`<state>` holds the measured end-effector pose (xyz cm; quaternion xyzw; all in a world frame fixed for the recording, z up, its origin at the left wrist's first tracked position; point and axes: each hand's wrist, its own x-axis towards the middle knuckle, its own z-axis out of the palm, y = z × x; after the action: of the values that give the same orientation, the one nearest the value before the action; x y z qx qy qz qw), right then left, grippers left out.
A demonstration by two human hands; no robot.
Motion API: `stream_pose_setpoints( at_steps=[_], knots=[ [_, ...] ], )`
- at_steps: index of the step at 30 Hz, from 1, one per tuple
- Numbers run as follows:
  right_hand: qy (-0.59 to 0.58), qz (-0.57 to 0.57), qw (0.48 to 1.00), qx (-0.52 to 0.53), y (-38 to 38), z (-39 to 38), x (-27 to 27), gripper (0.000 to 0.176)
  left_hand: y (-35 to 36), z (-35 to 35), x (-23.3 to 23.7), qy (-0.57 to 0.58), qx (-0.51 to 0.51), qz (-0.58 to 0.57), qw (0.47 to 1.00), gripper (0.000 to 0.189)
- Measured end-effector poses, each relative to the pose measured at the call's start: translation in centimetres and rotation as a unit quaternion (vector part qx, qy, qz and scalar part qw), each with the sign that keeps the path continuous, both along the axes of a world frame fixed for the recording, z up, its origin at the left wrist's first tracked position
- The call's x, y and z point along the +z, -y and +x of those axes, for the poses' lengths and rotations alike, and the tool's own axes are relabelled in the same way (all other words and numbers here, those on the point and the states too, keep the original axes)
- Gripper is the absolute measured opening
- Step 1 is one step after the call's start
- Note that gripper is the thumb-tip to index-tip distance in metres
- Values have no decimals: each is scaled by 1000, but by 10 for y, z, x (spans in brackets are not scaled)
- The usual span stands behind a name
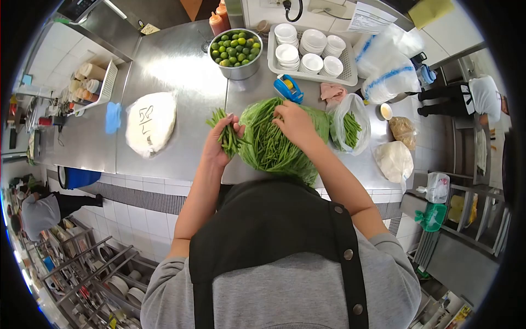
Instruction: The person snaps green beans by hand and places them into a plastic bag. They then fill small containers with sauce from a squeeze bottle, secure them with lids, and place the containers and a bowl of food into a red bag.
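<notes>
A large green plastic bag full of green beans (268, 140) lies on the steel counter right in front of me. My left hand (222, 140), beside the bag's left edge, is closed around a bunch of green beans (229, 141). Over the upper right of the pile, my right hand (295, 125) has its fingers bent down onto the beans; whether a bean is pinched between the fingertips is hidden. To the right stands a clear plastic bag (362, 129) with more green beans (349, 131) inside.
Behind the beans are a metal pot of limes (236, 72), a blue tape dispenser (289, 88) and a white tray (350, 66) of stacked small bowls. A wrapped white bundle (151, 125) lies left. Two people (39, 211) (482, 98) stand at the sides.
</notes>
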<state>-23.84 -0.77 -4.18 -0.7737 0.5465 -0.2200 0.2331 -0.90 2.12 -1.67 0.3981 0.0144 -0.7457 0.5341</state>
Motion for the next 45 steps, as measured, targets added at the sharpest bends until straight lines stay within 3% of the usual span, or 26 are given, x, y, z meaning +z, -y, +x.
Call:
stream_pose_setpoints(
  at_steps=[2, 4, 5, 8, 11, 14, 16, 20, 23, 26, 29, 31, 32, 35, 38, 41, 44, 45],
  knots=[
    [3, -96, 995, 15, 14, 8, -24, 15, -1, -1, -6, -17, -16, 8, 1000, 16],
    [-24, -60, 998, 18, 23, 15, -36, 12, -1, 0, -22, -79, -49, -19, 995, 17],
    [-38, -42, 998, 19, 27, 15, -42, 10, -1, 0, -30, -31, -54, -24, 998, 18],
    [77, -87, 993, -15, 34, 13, -43, 9, -1, -17, -21, 94, -66, -50, 992, 20],
    [181, -108, 976, -44, 33, 3, -3, 9, 0, -28, -14, 180, -67, -91, 977, 20],
    [247, 45, 965, -70, 21, -7, 25, 12, 6, -43, 3, 272, -99, -144, 946, 16],
    [278, 87, 955, -54, 13, -9, 31, 14, 12, -50, 1, 355, -153, -209, 898, 14],
    [329, 123, 935, -58, 1, -7, 42, 15, 13, -60, 6, 371, -172, -260, 875, 13],
    [561, 325, 755, -95, -2, -10, 39, 12, 14, -59, 8, 387, -181, -281, 859, 14],
    [692, 419, 583, -69, -9, -17, 31, 8, 14, -56, 14, 426, -203, -286, 834, 14],
    [713, 426, 557, 17, -14, -27, 36, 6, 21, -43, 12, 442, -203, -268, 832, 14],
    [597, 375, 709, -8, -19, -36, 40, 9, 27, -31, 9, 427, -180, -246, 851, 13],
    [530, 343, 775, -23, -22, -38, 40, 11, 28, -25, 10, 359, -158, -237, 889, 16],
    [372, 303, 877, -16, -26, -42, 35, 16, 33, -13, 16, 195, -112, -202, 953, 19],
    [296, 258, 919, 19, -26, -29, 37, 21, 31, -14, 21, 210, -112, -209, 949, 21],
    [333, 261, 906, 0, -25, -7, 45, 23, 26, -18, 23, 225, -102, -218, 944, 21],
    [224, 243, 944, -11, -26, 9, 58, 22, 24, -21, 19, 238, -83, -211, 944, 20],
    [301, 215, 929, -2, -26, 9, 55, 18, 23, -21, 16, 243, -74, -205, 945, 19]
  ],
)
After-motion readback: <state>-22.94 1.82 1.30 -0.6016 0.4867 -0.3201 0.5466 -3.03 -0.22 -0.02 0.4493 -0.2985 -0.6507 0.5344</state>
